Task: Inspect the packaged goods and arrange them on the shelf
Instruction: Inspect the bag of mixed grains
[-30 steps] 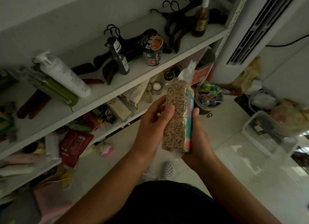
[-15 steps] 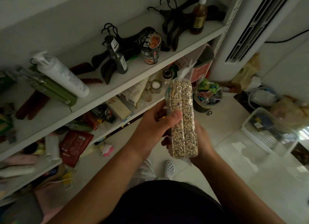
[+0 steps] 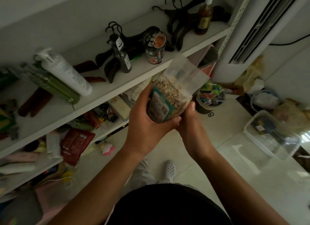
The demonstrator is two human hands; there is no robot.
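Note:
A clear bag of mixed grains (image 3: 174,90) with a teal label is held in front of the white shelf (image 3: 107,92). Its empty clear top flap points up and to the right. My left hand (image 3: 147,122) grips the bag's lower left side, fingers wrapped under its bottom. My right hand (image 3: 189,120) holds the lower right edge, thumb up against the bag. The label faces me and to the left.
On the upper shelf lie a white pump bottle (image 3: 67,73), a green pack (image 3: 55,87), a black spray bottle (image 3: 120,55), an instant noodle cup (image 3: 154,47), hangers and an amber pump bottle (image 3: 203,18). Lower shelves hold several packets. A bin (image 3: 209,99), a clear box (image 3: 271,134) and a tall white unit (image 3: 248,35) stand on the floor.
The bag has been turned in my hands: earlier its narrow grain side faced me upright, now the teal label shows and the top tilts right. Both hands shifted down to its bottom.

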